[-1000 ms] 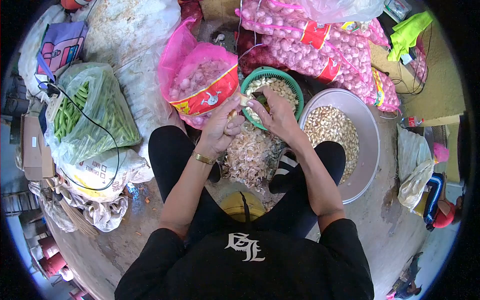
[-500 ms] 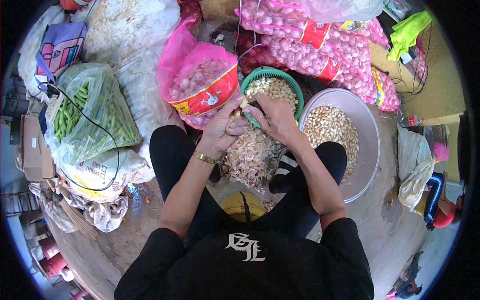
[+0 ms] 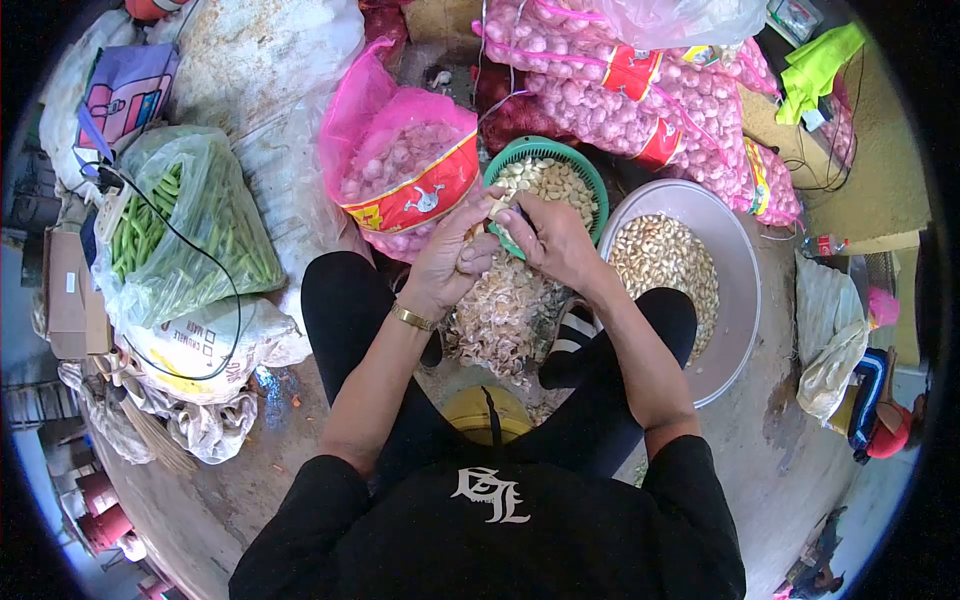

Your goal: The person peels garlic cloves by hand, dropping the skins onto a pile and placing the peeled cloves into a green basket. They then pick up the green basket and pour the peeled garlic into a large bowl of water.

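Held at the fingertips of my left hand (image 3: 452,262), a pale garlic clove (image 3: 497,208) sits between my two hands. The left fingers are curled, with a ring and a gold-coloured bracelet showing. My right hand (image 3: 556,240) is closed against the clove from the other side; a small dark sliver shows by its thumb, too hidden to name. Below both hands lies a heap of papery garlic skins (image 3: 505,310). Just beyond them stands a green basket (image 3: 602,190) of peeled cloves. A large pale basin (image 3: 738,330) of brownish unpeeled cloves is at my right.
An opened pink mesh sack (image 3: 352,105) of garlic stands ahead on the left. Full garlic sacks (image 3: 600,110) are stacked at the back. Green beans in a clear bag (image 3: 205,240) rest on a white sack (image 3: 200,345) at far left. My knees flank the skins.
My hands stay together over the skins, and the fingers have shifted slightly around the clove. The left fingers have curled differently, with less showing in the palm. The containers stay in place.
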{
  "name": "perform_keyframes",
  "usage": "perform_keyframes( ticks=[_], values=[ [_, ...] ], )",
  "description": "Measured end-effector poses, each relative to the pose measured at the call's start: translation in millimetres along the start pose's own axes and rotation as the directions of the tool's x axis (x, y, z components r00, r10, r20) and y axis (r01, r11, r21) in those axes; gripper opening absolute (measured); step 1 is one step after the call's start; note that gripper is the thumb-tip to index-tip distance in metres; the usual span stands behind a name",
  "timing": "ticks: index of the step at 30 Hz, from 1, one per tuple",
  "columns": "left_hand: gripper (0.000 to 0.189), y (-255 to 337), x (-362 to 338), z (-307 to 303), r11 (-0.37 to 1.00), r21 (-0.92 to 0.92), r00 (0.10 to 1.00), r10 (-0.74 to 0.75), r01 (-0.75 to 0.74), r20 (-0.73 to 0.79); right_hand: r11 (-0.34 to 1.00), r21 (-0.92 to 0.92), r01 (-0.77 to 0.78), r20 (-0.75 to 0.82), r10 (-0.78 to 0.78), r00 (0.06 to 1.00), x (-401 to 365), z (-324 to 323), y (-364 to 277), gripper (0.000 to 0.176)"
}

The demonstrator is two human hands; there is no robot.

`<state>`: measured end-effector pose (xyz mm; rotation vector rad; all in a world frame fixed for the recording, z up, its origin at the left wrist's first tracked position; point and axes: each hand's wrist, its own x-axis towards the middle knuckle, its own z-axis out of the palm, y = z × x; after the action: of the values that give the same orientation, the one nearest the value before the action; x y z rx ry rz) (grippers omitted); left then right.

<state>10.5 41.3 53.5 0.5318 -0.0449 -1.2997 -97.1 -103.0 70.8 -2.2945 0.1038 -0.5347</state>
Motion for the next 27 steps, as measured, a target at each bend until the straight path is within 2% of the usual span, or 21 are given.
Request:
perform_keyframes(
  ticks=[2,4,5,7,8,10,11,13,14,16,17,19,20,22,25,27],
  values=[
    [0.019,-2,-1,-1,0.998,0.062,1.0,0.027,-0.027,0.0,0.998,0.005,-0.062,0.023,0.062,0.998,2,-7,2,0.028],
    [0.019,-6,-4,4,0.976,0.194,0.993,0.108,-0.097,-0.046,0.999,-0.014,-0.043,0.022,0.043,0.999,3,-11,5,0.028],
    [0.019,-7,-3,6,0.976,0.195,0.993,0.106,-0.096,-0.046,0.999,-0.029,-0.02,0.026,0.021,0.999,3,-12,6,0.028],
    [0.027,-11,-3,8,0.93,0.327,0.974,0.209,-0.169,-0.091,0.999,-0.045,-0.027,0.011,0.027,1.0,3,-12,2,0.028],
    [0.027,-11,-3,10,0.93,0.328,0.974,0.207,-0.167,-0.092,0.997,-0.063,-0.033,-0.003,0.033,0.999,2,-13,1,0.028],
    [0.031,-9,-4,13,0.863,0.482,0.983,0.18,-0.148,-0.021,0.996,-0.082,-0.021,-0.029,0.018,0.999,0,-10,4,0.028],
    [0.031,-9,-3,12,0.863,0.483,0.983,0.18,-0.148,-0.021,0.995,-0.1,-0.01,-0.053,0.005,0.999,0,-9,5,0.028],
    [0.036,-9,0,8,0.774,0.606,0.974,0.226,-0.183,0.006,0.994,-0.112,-0.01,-0.05,0.005,0.999,-3,-7,4,0.028],
    [0.036,-11,0,7,0.773,0.607,0.974,0.226,-0.183,0.006,0.992,-0.124,-0.011,-0.048,0.005,0.999,-3,-6,3,0.028],
    [0.029,-16,0,6,0.868,0.442,0.97,0.243,-0.226,0.018,0.989,-0.149,-0.008,-0.031,0.003,1.0,-5,-5,1,0.026],
    [0.029,-16,-1,5,0.868,0.442,0.97,0.243,-0.226,0.019,0.985,-0.173,-0.004,-0.012,0.002,1.0,-5,-4,0,0.025],
    [0.027,-16,-1,4,0.938,0.302,0.978,0.2,-0.172,-0.065,0.981,-0.19,0.039,0.003,-0.039,0.999,-7,-3,-1,0.024],
    [0.027,-15,-2,3,0.938,0.301,0.977,0.201,-0.173,-0.065,0.975,-0.208,0.08,0.018,-0.078,0.997,-8,-3,-1,0.024],
    [0.027,-11,-4,0,0.986,0.109,0.992,0.129,-0.128,-0.002,0.97,-0.216,0.109,0.023,-0.106,0.994,-8,-6,-2,0.023],
    [0.025,-5,-6,-3,0.996,0.03,0.995,0.084,-0.086,0.061,0.965,-0.223,0.138,0.031,-0.135,0.99,-9,-4,1,0.023],
    [0.025,2,-13,7,0.996,0.082,0.999,0.034,-0.037,0.037,0.964,-0.226,0.14,0.038,-0.135,0.99,-10,-4,1,0.023]
  ],
)
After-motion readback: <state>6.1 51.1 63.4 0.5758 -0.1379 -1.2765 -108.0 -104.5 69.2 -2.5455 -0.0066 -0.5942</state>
